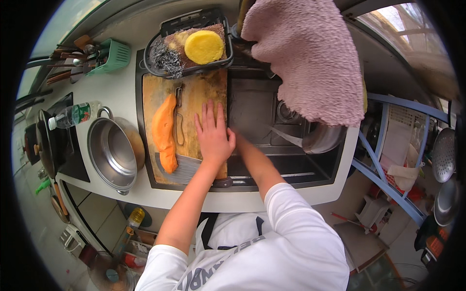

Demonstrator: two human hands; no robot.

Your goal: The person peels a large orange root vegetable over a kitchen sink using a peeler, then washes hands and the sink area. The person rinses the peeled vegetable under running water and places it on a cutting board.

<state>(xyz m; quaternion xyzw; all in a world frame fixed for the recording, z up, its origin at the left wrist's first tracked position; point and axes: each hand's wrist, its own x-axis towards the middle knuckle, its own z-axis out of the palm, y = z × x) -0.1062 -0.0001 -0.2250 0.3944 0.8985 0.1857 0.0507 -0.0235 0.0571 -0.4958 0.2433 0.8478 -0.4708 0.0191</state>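
Observation:
My left hand (214, 136) lies palm down with fingers spread on the right part of a wooden cutting board (189, 82). Blurred by motion, my right hand (242, 134) is beside it, over the edge of the sink; its fingers cannot be made out. A peeled orange sweet potato (164, 127) lies on the board's left side, its lower end over the blade of a cleaver (185, 171). The cleaver's dark handle points right, beneath my left forearm. Between the sweet potato and my left hand rests a metal peeler (179, 116).
A steel pot (115, 149) and a plastic bottle (74, 114) stand left of the board. Behind it, a black rack (151, 62) holds a yellow sponge (204, 47) and steel wool. A pink towel (309, 58) hangs over the dark sink (251, 105). A green basket (118, 56) holds utensils.

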